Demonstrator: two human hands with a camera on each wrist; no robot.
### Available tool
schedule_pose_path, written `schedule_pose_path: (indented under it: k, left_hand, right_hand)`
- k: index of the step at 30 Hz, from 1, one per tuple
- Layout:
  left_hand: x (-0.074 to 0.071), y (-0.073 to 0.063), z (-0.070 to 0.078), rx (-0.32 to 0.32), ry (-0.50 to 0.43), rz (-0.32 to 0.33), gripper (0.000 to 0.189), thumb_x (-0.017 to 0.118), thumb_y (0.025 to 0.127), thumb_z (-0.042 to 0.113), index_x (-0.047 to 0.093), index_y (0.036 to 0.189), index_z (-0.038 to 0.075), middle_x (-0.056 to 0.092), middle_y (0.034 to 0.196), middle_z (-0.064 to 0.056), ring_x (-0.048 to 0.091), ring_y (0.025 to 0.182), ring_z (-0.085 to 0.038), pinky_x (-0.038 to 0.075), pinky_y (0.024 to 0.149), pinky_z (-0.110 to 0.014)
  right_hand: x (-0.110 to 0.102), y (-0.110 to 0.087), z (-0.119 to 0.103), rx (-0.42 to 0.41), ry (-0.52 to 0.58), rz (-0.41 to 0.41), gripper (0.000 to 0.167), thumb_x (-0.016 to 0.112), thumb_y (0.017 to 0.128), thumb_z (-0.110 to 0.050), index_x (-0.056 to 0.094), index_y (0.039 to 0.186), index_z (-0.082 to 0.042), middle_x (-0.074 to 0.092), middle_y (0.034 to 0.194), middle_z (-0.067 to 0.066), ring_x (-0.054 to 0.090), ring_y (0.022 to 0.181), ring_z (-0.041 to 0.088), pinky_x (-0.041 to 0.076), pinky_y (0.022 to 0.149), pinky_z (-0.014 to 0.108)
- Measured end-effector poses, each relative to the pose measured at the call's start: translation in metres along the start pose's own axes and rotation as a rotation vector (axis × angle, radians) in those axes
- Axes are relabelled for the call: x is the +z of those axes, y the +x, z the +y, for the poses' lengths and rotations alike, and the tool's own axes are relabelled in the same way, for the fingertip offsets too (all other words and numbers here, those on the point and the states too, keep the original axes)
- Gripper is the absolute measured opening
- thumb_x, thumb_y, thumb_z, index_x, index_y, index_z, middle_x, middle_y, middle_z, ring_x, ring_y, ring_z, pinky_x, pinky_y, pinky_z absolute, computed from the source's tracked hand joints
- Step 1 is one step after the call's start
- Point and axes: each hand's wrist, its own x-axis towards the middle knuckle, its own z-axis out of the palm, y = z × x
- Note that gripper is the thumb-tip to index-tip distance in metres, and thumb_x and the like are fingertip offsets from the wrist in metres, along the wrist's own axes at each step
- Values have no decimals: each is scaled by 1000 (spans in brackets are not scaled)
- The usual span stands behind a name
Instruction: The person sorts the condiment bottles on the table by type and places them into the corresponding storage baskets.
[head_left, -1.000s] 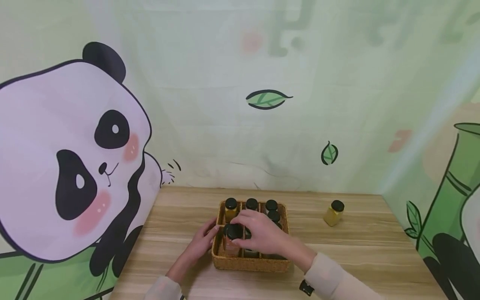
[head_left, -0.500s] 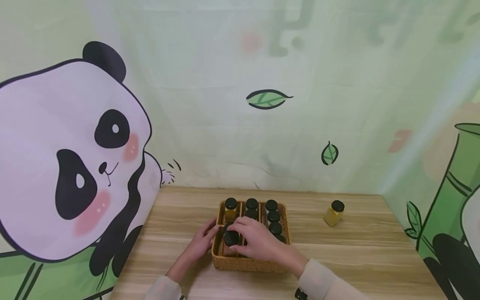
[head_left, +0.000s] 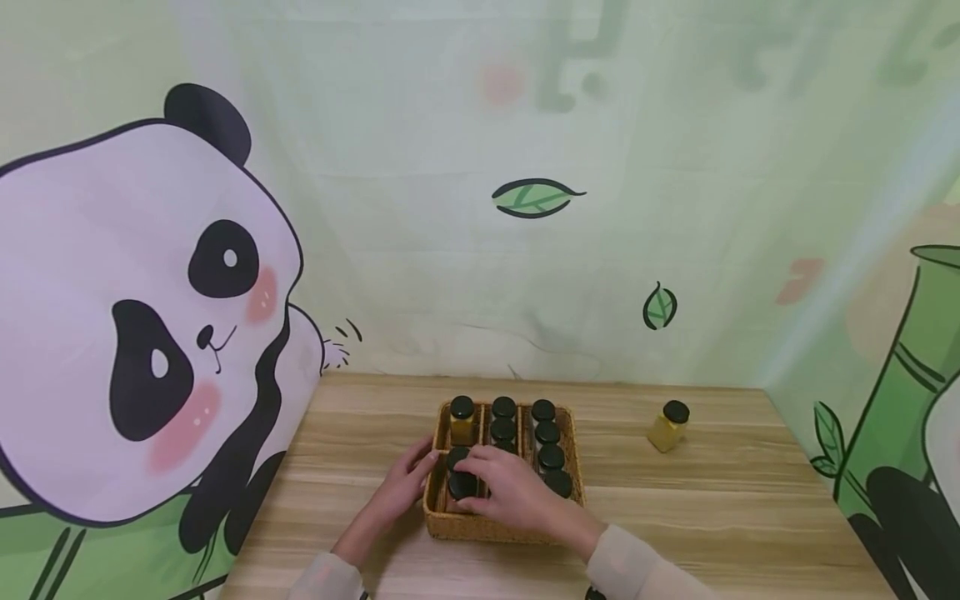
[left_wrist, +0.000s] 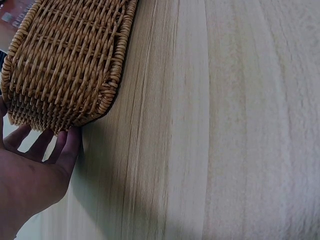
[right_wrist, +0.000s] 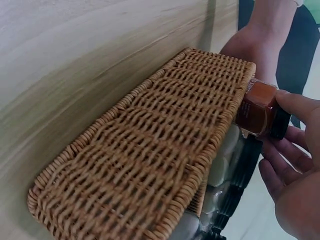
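A wicker basket (head_left: 487,527) with dividers holds several jars with black lids. My right hand (head_left: 517,492) pinches the black lid of a jar (head_left: 462,486) between thumb and fingers, in the front left compartment. In the right wrist view this jar (right_wrist: 257,107) is glass with orange-red contents, its lower part hidden behind the basket wall. Another black lid (head_left: 457,458) sits directly behind it. My left hand (head_left: 405,483) holds the basket's left side, thumb at the rim; the left wrist view shows its fingers (left_wrist: 70,147) against the woven outer wall.
A jar with yellow contents (head_left: 667,429) stands apart at the right of the wooden table (head_left: 720,517). A yellow jar (head_left: 461,423) occupies the basket's back left compartment. Behind the table hangs a panda-print backdrop (head_left: 420,275).
My right hand has lowered the jar into the front left compartment and shifted slightly toward me, uncovering more lids in the middle and right columns. My left hand has stayed on the basket.
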Motion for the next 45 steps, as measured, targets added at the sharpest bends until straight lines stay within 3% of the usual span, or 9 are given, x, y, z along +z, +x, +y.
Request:
schedule_pose_path:
  k: [7,14,23,31,35,41,45]
  left_hand:
    - [-1,0,-2,-6,5,-10,63,54,113,34,35,163,1,36,166,-27,44,145,-43,54,108,-51]
    - [-2,-1,-1,-1,39,-27,66,53,113,38,34,164,2,35,166,-27,42,147,-46,53,109,-52]
    - [0,0,2,5,51,-27,62,51,114,34,34,164,0,35,166,-27,43,146,-46,53,109,-52]
    - [-1,-2,-1,-6,21,3,62,54,113,34,36,163,1,37,165,-27,46,144,-45,54,108,-52]
    - [-3,-4,-1,-13,21,20,61,54,113,32,37,162,0,37,164,-29,47,143,-45,55,106,-53]
    - [-2,-2,-1,-11,35,8,65,54,113,35,34,163,-1,35,165,-30,44,145,-47,53,108,-53]
    - [1,-1,-2,-13,29,8,63,54,113,33,35,163,-1,36,164,-30,44,145,-47,52,109,-54]
  right_hand:
    - [11,3,1,-7,-29,7,41,84,94,-33,75,129,-11,66,113,-2,63,94,6,58,78,21]
    - [16,3,1,-5,-27,8,40,84,95,-31,75,129,-12,66,114,-2,64,93,5,58,77,21]
    - [16,1,-1,10,-56,22,40,85,94,-32,74,126,-12,68,118,-1,68,99,9,61,82,25]
    - [20,-2,-1,-11,-33,18,43,81,97,-29,71,133,-10,67,128,2,68,112,13,61,92,29]
    - [11,-6,-1,-37,-31,22,44,80,98,-30,70,135,-8,67,127,3,68,111,13,61,91,28]
    - [-18,-17,5,-15,-20,31,45,77,101,-31,68,138,-9,65,132,4,65,119,18,60,97,36]
    - [-40,-28,21,-3,-29,110,42,78,99,-29,70,134,-8,67,126,3,66,113,19,61,94,39]
